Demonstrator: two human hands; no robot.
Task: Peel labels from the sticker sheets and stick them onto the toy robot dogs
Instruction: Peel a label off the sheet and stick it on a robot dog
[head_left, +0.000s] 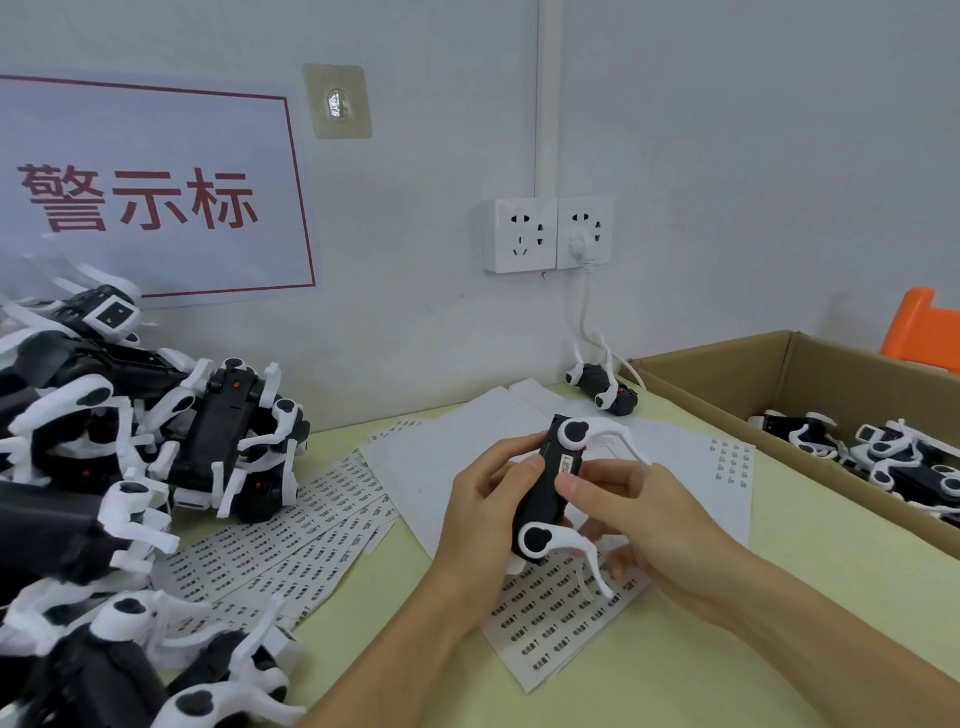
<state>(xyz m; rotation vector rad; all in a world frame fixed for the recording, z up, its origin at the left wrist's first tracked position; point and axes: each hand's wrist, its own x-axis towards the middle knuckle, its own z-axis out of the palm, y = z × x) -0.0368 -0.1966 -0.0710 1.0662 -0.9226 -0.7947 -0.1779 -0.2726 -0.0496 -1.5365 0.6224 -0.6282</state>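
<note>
I hold a black toy robot dog with white legs (545, 493) above the table, at the centre of the head view. My left hand (483, 499) grips its left side, fingers curled round the body. My right hand (634, 514) holds the right side, and its thumb presses a small label (567, 465) onto the dog's black body. A sticker sheet with rows of labels (550, 629) lies on the table right under my hands. More sticker sheets (291, 540) are fanned out to the left.
A big pile of toy robot dogs (130, 467) fills the left side. A cardboard box (800, 374) at the right holds several dogs. One dog (605, 389) lies by the wall under the sockets (548, 234). Blank white sheets (467, 441) lie behind my hands.
</note>
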